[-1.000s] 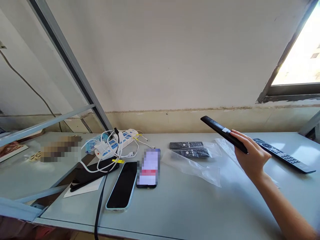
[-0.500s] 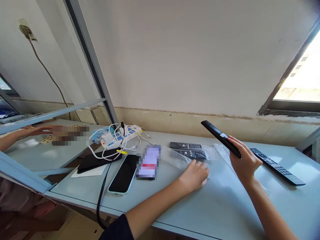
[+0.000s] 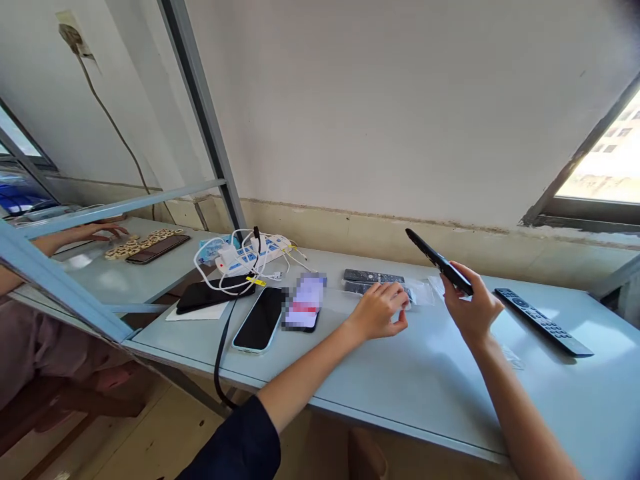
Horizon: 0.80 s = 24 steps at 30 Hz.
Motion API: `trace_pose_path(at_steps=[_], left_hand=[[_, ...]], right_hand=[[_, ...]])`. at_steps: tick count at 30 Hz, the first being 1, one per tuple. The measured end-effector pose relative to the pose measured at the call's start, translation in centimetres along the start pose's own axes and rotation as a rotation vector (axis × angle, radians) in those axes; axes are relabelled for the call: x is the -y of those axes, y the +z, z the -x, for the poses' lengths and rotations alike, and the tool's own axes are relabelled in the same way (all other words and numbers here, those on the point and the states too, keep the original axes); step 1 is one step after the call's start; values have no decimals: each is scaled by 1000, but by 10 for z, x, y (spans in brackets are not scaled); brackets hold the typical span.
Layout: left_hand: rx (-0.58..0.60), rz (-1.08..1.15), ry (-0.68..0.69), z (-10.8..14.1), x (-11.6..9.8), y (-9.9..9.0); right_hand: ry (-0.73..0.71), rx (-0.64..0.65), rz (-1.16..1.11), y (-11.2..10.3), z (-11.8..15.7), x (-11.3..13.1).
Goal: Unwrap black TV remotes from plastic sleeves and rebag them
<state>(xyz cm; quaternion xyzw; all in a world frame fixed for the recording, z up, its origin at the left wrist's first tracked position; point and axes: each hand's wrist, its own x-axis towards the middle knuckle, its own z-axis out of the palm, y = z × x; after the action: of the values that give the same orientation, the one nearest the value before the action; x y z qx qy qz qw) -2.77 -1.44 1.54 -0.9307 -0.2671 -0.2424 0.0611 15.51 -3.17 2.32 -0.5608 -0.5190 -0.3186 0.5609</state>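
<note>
A slim black remote (image 3: 434, 257) is held up above the desk in my right hand (image 3: 471, 303), tilted, its far end pointing up and left. My left hand (image 3: 381, 311) is over the desk with bent fingers, beside two dark remotes in clear plastic; whether it pinches any of the plastic is too small to tell. The rear wrapped remote (image 3: 374, 275) shows its buttons, and my fingers partly cover the front one (image 3: 353, 287). Another black remote (image 3: 543, 321) lies buttons up on the desk to the right of my right hand.
On the desk (image 3: 425, 400) lie a light-edged phone (image 3: 259, 320), a phone with a lit screen (image 3: 306, 300), a black pouch (image 3: 200, 293) and a power strip (image 3: 255, 255) with tangled cables. Beyond the metal frame, another person's hand (image 3: 103, 231) is near a phone (image 3: 159, 249).
The view has shifted a little. My right hand has turned the held remote so more of its edge shows. My left hand has lifted slightly, its fingers changing shape beside the wrapped remotes.
</note>
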Motion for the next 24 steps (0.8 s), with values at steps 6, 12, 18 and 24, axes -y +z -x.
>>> trace_pose_path(at_steps=[6,12,18,24], left_hand=[[189,-20,178,3,-4,13],[119,-99,-172,4,9,13],[52,-114,-177,-1,31,8],[-260,-65,-198,3,40,7]], right_hand=[[-76,24,-39,-3,1,12],[-331,129,-125,-8,0,18],[-465,25,-75,-16,-9,20],[-410,-99,-150,-21,-12,20]])
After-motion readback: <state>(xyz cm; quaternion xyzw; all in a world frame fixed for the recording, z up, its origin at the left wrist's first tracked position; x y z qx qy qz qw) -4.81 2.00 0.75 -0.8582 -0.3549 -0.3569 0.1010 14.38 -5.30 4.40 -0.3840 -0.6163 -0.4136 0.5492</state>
